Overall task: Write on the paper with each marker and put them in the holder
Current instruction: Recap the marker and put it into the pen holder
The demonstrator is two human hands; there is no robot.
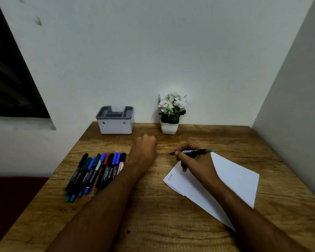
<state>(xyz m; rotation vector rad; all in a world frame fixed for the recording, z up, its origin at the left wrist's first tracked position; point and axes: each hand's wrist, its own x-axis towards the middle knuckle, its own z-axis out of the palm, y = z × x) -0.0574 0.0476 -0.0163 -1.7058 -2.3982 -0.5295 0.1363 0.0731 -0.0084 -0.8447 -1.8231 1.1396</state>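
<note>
**Recapping the green-ended marker before it goes in the holder**

Holding the uncapped marker (191,152) in my right hand (193,160), fingers curled round the barrel, tip aimed toward my left hand (145,148). It hovers just past the far edge of the paper (231,175), between the paper and the holder (115,120). Left hand is fisted, back to the camera; probably has the cap, but I cannot tell what, if anything, is inside.

Judgement: the writing with this one looks done, since there is a small scribble at the paper's near-left corner. To do the recap well, bring tip and fist together level, line the cap up straight, push until it seats, and keep the tip off the table (153,215). Then carry it to the holder at the table's far edge and drop it in upright in an open compartment.

Counts:
- Marker in hand: one
- Marker pile (96,171), left of the paper past my left forearm: about nine, overlapping, exact count uncertain
- Paper: one folded sheet
- Holder: one, no markers showing in it
- Potted plant (171,113), just right of the holder: one
</note>
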